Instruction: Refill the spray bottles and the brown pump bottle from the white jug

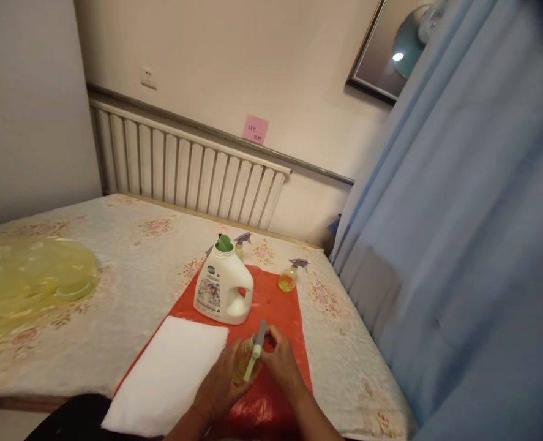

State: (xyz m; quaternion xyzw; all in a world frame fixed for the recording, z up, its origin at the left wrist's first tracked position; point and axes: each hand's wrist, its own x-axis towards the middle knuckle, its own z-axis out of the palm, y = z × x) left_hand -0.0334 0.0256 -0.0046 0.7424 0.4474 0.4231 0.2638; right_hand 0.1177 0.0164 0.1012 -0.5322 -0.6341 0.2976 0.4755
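My left hand (220, 378) is wrapped around a small clear spray bottle (240, 362) with yellowish liquid inside. My right hand (281, 360) pinches the bottle's grey and pale green spray head (258, 348) at its right side; its fingertips are partly hidden. Just beyond my hands, a white detergent jug (222, 297) with a green spout stands upright on a red sheet (278, 300). Farther right is another spray bottle (288, 280) holding yellow liquid. Behind the jug the grey head of a further spray bottle (242, 239) shows. A folded white cloth (168, 373) lies left of my hands.
Everything rests on a bed with a floral cover (128, 275). A translucent yellow plastic item (32, 275) spreads over its left side. A blue curtain (459, 245) hangs along the right. A radiator (188, 165) and a pink note (255, 129) are at the far wall.
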